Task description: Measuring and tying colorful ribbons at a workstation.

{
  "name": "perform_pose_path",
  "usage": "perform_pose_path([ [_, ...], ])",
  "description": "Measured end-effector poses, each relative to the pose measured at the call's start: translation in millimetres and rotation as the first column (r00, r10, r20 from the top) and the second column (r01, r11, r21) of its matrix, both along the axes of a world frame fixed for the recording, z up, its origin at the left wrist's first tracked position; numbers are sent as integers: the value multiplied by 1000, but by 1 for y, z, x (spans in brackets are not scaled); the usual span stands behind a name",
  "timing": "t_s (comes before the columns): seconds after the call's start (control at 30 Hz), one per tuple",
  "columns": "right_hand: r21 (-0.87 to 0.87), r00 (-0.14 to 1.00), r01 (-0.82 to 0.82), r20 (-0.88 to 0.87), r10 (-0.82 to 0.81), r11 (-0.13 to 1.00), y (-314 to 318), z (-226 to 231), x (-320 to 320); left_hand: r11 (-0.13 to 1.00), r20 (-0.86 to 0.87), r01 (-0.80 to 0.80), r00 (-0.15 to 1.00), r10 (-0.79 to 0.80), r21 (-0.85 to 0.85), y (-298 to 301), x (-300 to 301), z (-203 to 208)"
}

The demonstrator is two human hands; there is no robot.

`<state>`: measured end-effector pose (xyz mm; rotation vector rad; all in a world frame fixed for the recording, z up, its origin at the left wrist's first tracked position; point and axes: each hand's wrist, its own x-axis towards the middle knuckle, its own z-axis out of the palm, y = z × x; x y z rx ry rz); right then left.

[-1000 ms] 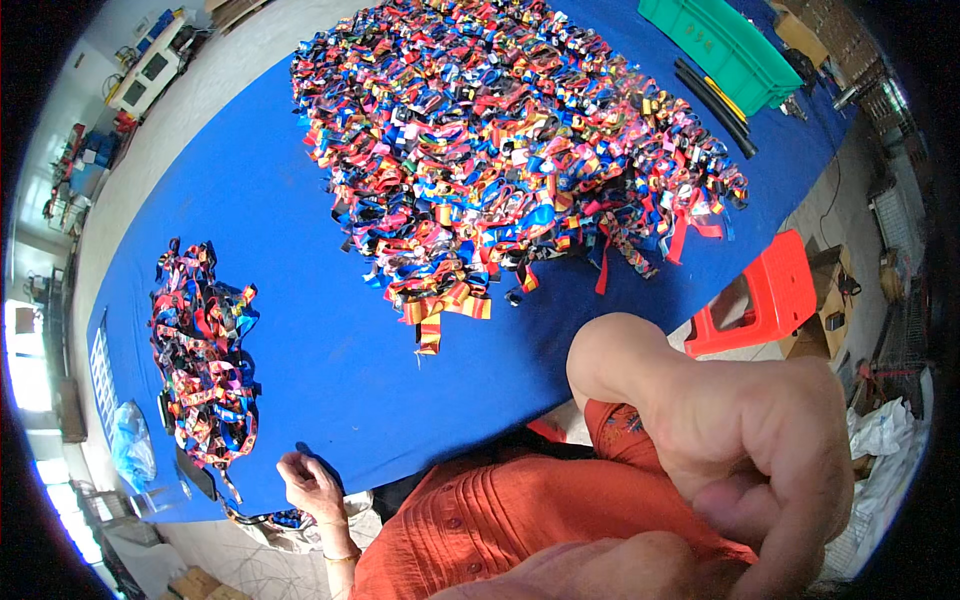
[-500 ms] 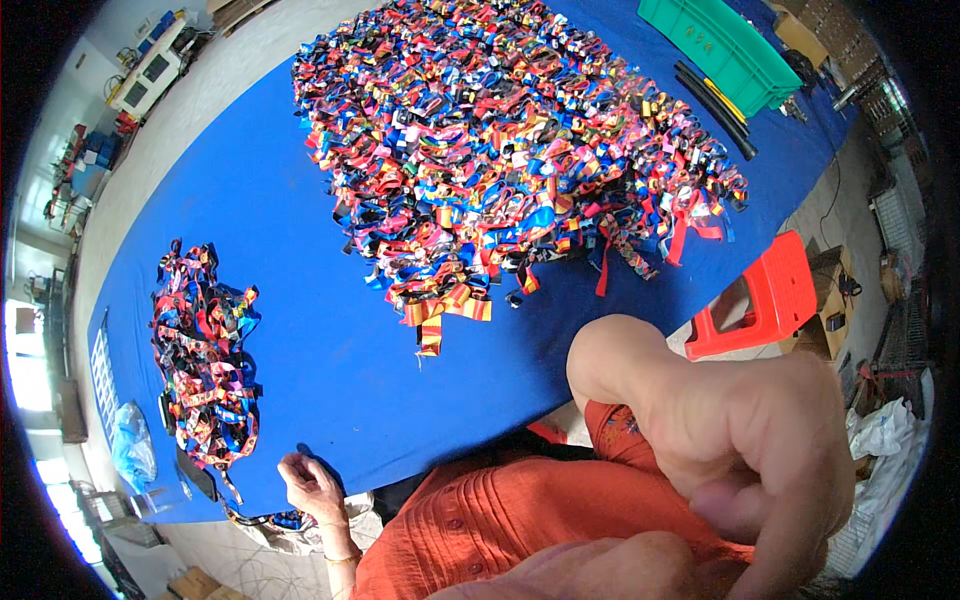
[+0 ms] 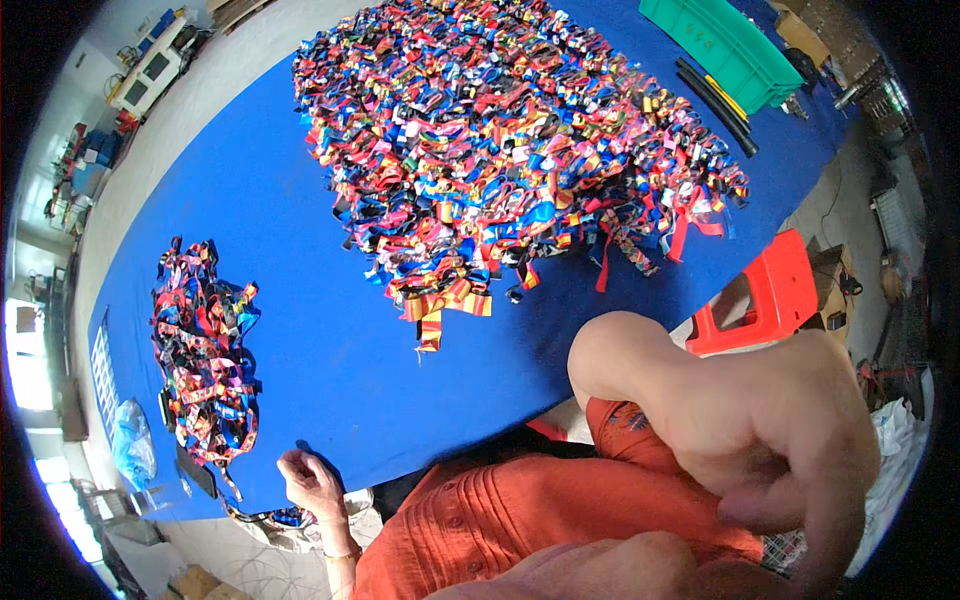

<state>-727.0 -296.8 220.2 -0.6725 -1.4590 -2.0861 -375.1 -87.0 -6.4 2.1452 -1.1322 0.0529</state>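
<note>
My left hand [image 3: 308, 484] rests at the near edge of the blue-covered table [image 3: 340, 400], its fingers curled in and nothing visible in them. Very close and large at the lower right is my right hand [image 3: 790, 440], raised with the wrist bent. Its fingertips run out of the picture, so what they touch is hidden. A small heap of colourful woven straps [image 3: 205, 350] lies beyond and left of my left hand. Across the table spreads a much larger pile of looped strap pieces [image 3: 510, 150] in red, blue, yellow and black.
A green crate [image 3: 725, 50] sits at the far right of the table, beside black and yellow rods [image 3: 715, 105]. A red plastic stool [image 3: 765, 290] stands off the right edge. A dark flat object [image 3: 196, 472] and a blue plastic bag [image 3: 132, 445] are near the left corner.
My right hand has shifted slightly to the right, close to the camera. My left hand stays at the table edge, and both strap piles are unchanged.
</note>
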Motion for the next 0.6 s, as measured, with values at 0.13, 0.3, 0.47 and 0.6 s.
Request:
perform_pose_path([
  [0.13, 123, 980, 147, -151, -127, 981, 1, 0, -13, 999, -43, -34, 998, 36, 41, 3, 1, 1],
  [0.3, 12, 918, 397, 1, -397, 918, -12, 10, 6, 998, 22, -40, 999, 39, 48, 4, 4, -4],
  [0.47, -305, 912, -332, -344, 221, 893, 1, 2, -25, 999, -1, 16, 1000, -16, -43, 2, 6, -9],
  [0.6, 139, 799, -331, -485, 355, 933, 1, 6, -30, 1000, 29, 10, 1000, -10, -11, 5, 7, -6],
])
